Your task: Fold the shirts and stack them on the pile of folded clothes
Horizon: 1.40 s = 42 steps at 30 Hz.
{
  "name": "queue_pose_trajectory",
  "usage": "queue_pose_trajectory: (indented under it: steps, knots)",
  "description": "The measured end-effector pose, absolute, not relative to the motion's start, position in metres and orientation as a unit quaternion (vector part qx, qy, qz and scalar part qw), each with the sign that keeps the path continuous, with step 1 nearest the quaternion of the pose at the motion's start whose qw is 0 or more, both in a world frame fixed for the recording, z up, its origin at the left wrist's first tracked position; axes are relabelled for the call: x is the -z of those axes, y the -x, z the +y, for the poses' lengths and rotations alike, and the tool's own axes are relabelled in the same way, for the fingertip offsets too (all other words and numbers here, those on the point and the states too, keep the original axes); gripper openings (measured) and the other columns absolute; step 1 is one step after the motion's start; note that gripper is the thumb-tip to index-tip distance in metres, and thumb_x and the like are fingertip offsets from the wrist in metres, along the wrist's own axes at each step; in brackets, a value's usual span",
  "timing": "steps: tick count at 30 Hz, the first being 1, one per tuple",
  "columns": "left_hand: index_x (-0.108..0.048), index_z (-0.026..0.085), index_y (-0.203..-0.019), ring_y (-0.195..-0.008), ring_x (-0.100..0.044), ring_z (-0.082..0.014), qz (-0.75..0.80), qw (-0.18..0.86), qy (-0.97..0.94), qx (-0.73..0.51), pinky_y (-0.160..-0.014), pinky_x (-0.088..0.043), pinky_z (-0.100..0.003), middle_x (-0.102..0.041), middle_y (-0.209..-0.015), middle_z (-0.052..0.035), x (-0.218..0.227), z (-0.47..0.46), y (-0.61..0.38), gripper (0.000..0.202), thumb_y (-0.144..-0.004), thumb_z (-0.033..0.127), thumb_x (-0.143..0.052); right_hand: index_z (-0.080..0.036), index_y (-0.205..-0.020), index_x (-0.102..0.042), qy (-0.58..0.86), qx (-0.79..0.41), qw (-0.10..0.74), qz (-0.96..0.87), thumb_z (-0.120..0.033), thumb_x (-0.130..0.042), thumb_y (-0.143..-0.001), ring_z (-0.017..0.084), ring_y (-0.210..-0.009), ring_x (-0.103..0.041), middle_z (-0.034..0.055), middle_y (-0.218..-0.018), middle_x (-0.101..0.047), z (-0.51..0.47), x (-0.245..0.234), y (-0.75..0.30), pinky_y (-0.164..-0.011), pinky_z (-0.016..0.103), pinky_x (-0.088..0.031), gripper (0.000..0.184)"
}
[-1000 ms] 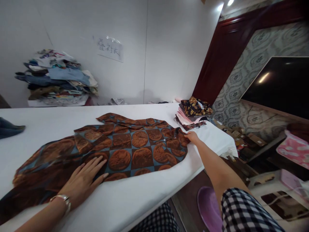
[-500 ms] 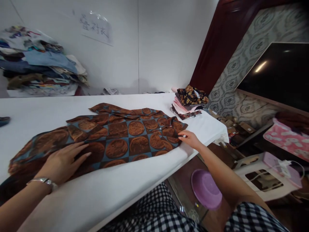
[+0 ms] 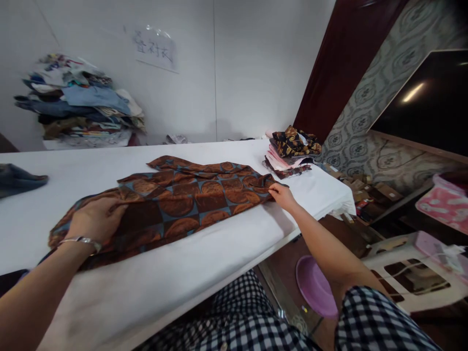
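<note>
A brown and blue patterned shirt (image 3: 179,204) lies stretched lengthwise over the white table (image 3: 175,280), with large round shapes printed in its squares. My left hand (image 3: 97,219) pinches the cloth near the shirt's left part, thumb and fingers closed together. At the other end, close to the collar, my right hand (image 3: 282,196) grips the near edge between thumb and fingers. The cloth between both hands is raised slightly along the near side. One sleeve extends along the far side of the shirt.
A stack of folded clothes (image 3: 290,151) sits at the table's far right corner. A tall clothes pile (image 3: 87,105) rises at the back left, and blue cloth (image 3: 22,179) lies at the left edge. Below on the right are a purple basin (image 3: 316,285) and a white stool (image 3: 413,273).
Both hands have closed on the shirt; the left was spread flat on it before. The near edge has been drawn up and away from the table's front. The view has shifted slightly left.
</note>
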<state>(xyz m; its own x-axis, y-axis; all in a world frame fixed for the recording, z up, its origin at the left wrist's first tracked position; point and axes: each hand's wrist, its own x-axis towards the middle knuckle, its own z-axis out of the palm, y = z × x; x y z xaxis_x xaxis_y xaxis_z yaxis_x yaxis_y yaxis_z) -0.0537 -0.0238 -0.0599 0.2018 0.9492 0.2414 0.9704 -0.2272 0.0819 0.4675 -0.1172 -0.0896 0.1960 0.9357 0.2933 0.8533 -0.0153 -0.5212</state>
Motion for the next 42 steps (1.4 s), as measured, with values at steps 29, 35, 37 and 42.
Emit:
queue_pose_trajectory:
  steps: [29, 35, 37, 42]
  knots:
    - [-0.068, 0.021, -0.096, -0.089, -0.064, -0.0209, -0.547, -0.103, 0.803, 0.215, -0.08, -0.047, -0.029, -0.072, -0.097, -0.005, 0.049, -0.063, 0.036, 0.041, -0.084, 0.048, -0.038, -0.021, -0.095, -0.069, 0.627, -0.105, 0.379, -0.673, -0.036, -0.053, -0.081, 0.024, -0.089, -0.064, 0.0075, -0.095, -0.071, -0.117, 0.107, -0.474, -0.084, 0.041, -0.051, 0.026]
    - [-0.069, 0.02, -0.081, -0.072, -0.062, -0.0185, -0.543, -0.184, 0.81, 0.127, -0.07, -0.045, -0.027, -0.07, -0.074, -0.0019, 0.034, -0.048, 0.037, 0.046, -0.083, 0.056, -0.04, -0.02, -0.083, -0.067, 0.641, -0.183, 0.417, -0.617, -0.041, -0.055, -0.074, 0.022, -0.076, -0.063, 0.0038, -0.079, -0.069, -0.112, 0.094, -0.476, -0.076, 0.036, -0.051, 0.026]
    - [-0.069, 0.019, -0.082, -0.069, -0.06, -0.0166, -0.536, -0.213, 0.81, 0.105, -0.067, -0.044, -0.025, -0.07, -0.073, 0.0001, 0.041, -0.05, 0.044, 0.048, -0.084, 0.058, -0.04, -0.02, -0.083, -0.066, 0.636, -0.217, 0.421, -0.61, -0.043, -0.056, -0.074, 0.021, -0.072, -0.062, 0.0031, -0.075, -0.069, -0.118, 0.097, -0.477, -0.072, 0.035, -0.051, 0.027]
    - [-0.068, 0.017, -0.097, -0.08, -0.06, -0.0144, -0.564, -0.12, 0.803, 0.15, -0.073, -0.041, -0.022, -0.07, -0.087, 0.0006, 0.037, -0.046, 0.049, 0.051, -0.088, 0.056, -0.037, -0.02, -0.08, -0.066, 0.638, -0.223, 0.394, -0.623, -0.041, -0.056, -0.073, 0.02, -0.072, -0.061, 0.0023, -0.073, -0.067, -0.117, 0.094, -0.474, -0.073, 0.034, -0.05, 0.024]
